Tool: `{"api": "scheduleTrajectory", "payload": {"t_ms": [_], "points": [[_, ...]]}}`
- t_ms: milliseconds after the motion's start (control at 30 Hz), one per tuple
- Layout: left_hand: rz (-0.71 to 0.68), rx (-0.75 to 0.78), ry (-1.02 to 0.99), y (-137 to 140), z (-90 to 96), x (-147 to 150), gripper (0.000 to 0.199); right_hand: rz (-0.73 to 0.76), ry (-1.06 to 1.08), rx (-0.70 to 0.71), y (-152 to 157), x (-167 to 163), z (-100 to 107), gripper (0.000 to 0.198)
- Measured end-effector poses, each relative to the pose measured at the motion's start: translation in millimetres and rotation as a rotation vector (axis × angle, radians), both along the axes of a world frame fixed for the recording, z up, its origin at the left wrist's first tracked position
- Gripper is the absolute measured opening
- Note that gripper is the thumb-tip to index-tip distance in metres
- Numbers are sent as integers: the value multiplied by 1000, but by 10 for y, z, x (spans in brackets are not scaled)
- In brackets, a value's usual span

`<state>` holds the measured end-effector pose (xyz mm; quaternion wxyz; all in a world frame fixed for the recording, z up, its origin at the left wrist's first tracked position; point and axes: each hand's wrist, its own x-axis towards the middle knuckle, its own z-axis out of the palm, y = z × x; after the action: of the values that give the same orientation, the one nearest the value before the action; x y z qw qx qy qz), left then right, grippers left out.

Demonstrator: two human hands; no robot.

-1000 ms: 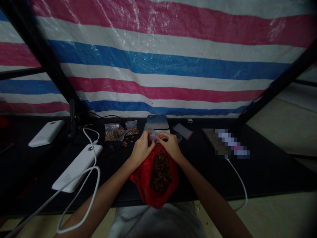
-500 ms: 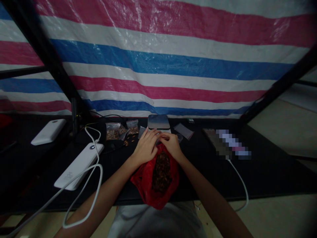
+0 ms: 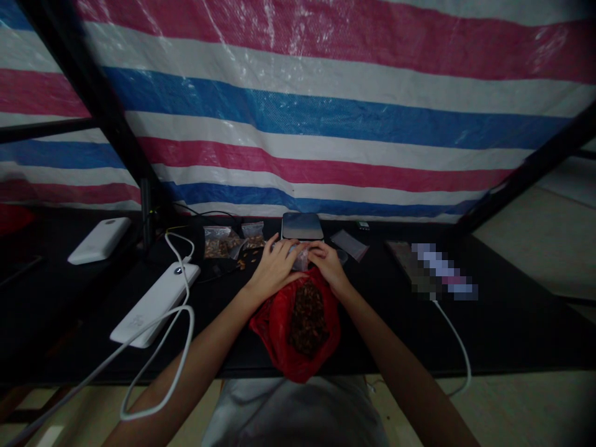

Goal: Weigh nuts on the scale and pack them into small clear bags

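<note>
Left hand (image 3: 277,267): one second ago curled, fingertips pinching at the clear bag (image 3: 302,258); half a second ago flatter, fingers together, mostly hiding that bag. Now fingers are extended and fanned over it; thumb reaches further across the far edge of the red bag (image 3: 274,320). Clear bag: more of it shows between the hands than half a second ago. Right hand (image 3: 329,267): fingertips less overlapped by the left. Camera: slight shift; table items sit a little higher and further right in frame.
</note>
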<state>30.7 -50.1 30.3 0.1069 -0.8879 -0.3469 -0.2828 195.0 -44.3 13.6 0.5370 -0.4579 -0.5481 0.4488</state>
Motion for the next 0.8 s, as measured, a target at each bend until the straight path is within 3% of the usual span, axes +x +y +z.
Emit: {"api": "scheduleTrajectory", "payload": {"t_ms": [167,400,467,600,700,800], "points": [[50,-46,-110,-5,-18,11,60,17,64,-18,-16,-24,24,23],[72,-41,-149,5,-30,-7,52,-91,-250,234,-49,0,94,17],[78,-39,-140,12,-23,-19,52,-63,-284,255,-67,10,117,24],[68,-37,-82,4,1,-22,56,-95,-326,273,-75,24,118,15],[52,-25,-17,-17,23,-4,62,-126,-276,217,-58,24,107,18],[62,-2,19,-33,31,13,64,-7,-168,85,-53,9,127,22]]}}
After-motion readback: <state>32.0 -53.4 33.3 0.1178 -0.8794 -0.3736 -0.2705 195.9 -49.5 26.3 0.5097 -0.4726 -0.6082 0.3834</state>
